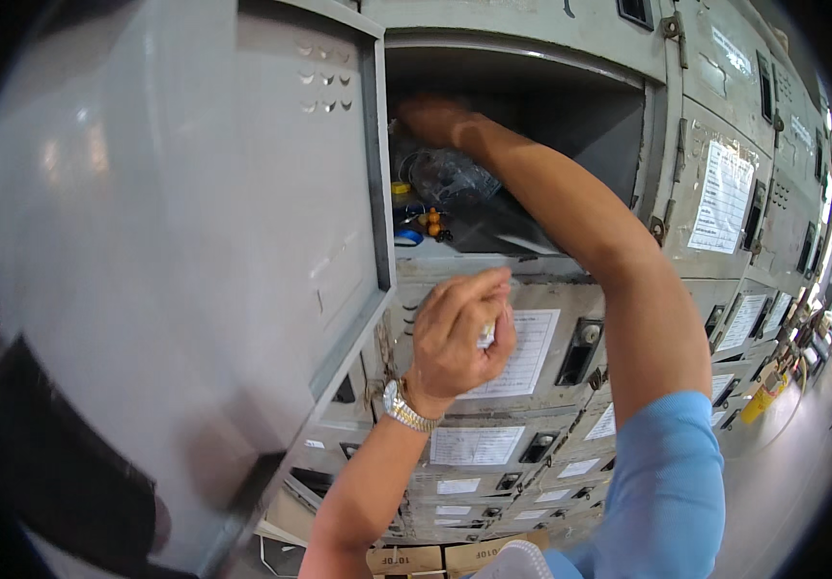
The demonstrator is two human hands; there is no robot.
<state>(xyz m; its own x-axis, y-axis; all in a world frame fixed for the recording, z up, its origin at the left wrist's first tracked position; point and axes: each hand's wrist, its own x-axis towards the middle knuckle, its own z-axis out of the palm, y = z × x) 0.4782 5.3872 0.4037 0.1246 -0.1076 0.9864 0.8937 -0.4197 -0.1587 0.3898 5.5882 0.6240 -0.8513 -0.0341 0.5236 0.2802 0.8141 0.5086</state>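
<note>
My right arm reaches into an open grey metal locker (590, 125). Deep in its left side is my right hand (430, 121), blurred and in shadow, so its fingers cannot be read. Just below that hand lies a crumpled clear plastic bag (455, 181). Nearer the locker's front left corner are a yellow lid (400, 188), orange beads (432, 222) and a blue ring-shaped item (408, 237). My left hand (459, 333) is held up before the locker below, its fingers curled closed; a small pale bit shows between them, too little to name.
The locker door (310, 193) swings wide open at the left. More grey lockers with paper labels (722, 196) and latches surround the opening. Cardboard boxes (404, 560) stand low at the front. At the far right, a yellow object (763, 398) stands by the floor.
</note>
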